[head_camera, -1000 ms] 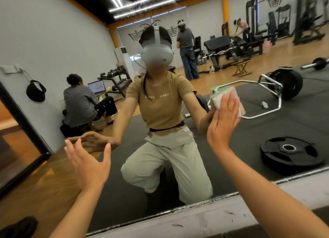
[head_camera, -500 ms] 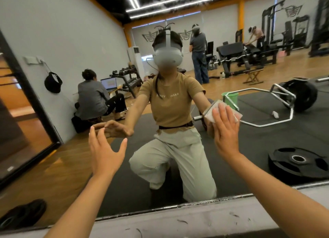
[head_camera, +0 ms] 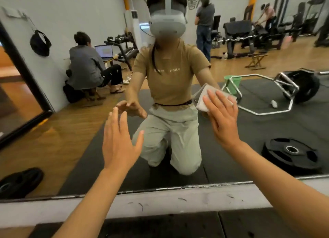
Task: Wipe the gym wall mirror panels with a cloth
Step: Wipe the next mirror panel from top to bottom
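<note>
The wall mirror panel (head_camera: pixel 249 123) fills the view and reflects me kneeling before it. My right hand (head_camera: pixel 221 116) lies flat with straight fingers on a folded white cloth (head_camera: pixel 203 99), pressing it against the glass at about chest height in the reflection. Raised left of it, my left hand (head_camera: pixel 120 139) has its fingers straight and spread; it holds nothing and hovers just in front of the mirror. Part of the cloth is hidden under my right fingers.
A grey ledge (head_camera: pixel 160 200) runs along the mirror's lower edge above dark floor mats. A black frame (head_camera: pixel 26 73) bounds the panel at the left. Reflected are black weight plates (head_camera: pixel 292 154), a hex bar, a green bucket and several people.
My right hand has slid the cloth down and to the left on the glass. My left hand has risen closer to the mirror, and my head has come nearer.
</note>
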A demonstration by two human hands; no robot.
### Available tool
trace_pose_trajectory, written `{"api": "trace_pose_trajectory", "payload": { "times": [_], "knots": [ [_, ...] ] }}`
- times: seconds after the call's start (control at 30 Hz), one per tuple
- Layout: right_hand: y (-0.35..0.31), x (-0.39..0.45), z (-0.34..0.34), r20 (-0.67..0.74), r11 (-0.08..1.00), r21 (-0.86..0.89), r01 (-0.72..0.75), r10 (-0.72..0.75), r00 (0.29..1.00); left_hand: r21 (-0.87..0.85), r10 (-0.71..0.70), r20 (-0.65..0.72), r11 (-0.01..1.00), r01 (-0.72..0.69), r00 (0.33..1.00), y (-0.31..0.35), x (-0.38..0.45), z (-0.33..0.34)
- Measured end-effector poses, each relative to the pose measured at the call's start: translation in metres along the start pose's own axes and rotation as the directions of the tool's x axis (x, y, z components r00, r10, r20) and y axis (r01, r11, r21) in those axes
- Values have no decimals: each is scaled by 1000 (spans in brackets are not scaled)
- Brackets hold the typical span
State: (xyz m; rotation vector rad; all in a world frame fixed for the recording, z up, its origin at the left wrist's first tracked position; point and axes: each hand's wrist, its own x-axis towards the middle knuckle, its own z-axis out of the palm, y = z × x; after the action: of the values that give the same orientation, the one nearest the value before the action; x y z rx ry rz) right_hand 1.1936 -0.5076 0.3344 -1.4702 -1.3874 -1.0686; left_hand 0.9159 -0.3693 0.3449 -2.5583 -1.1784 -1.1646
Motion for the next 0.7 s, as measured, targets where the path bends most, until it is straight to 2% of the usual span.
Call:
{"api": "trace_pose_trajectory", "payload": {
  "times": [0.07,0.23,0.33,0.43,0.57,0.7],
  "knots": [
    [-5,3,-4,16,1000,-12,12,-12,1000,29,128,20,991,-129,992,3,-2,0],
    [-18,17,-21,165,999,-12,-31,33,986,-25,258,117,966,-257,959,18,9,-18],
    [-27,33,-43,309,997,2,-77,72,948,-105,302,205,953,-286,931,36,16,-40],
    [-36,52,-71,480,985,9,-172,147,865,-129,313,350,950,-286,883,58,29,-68],
    [-49,88,-109,684,962,-37,-270,222,695,-199,337,509,941,-273,792,91,56,-114],
    [-69,132,-158,778,929,-110,-353,302,551,-259,351,633,936,-239,690,124,81,-166]
  ]
}}
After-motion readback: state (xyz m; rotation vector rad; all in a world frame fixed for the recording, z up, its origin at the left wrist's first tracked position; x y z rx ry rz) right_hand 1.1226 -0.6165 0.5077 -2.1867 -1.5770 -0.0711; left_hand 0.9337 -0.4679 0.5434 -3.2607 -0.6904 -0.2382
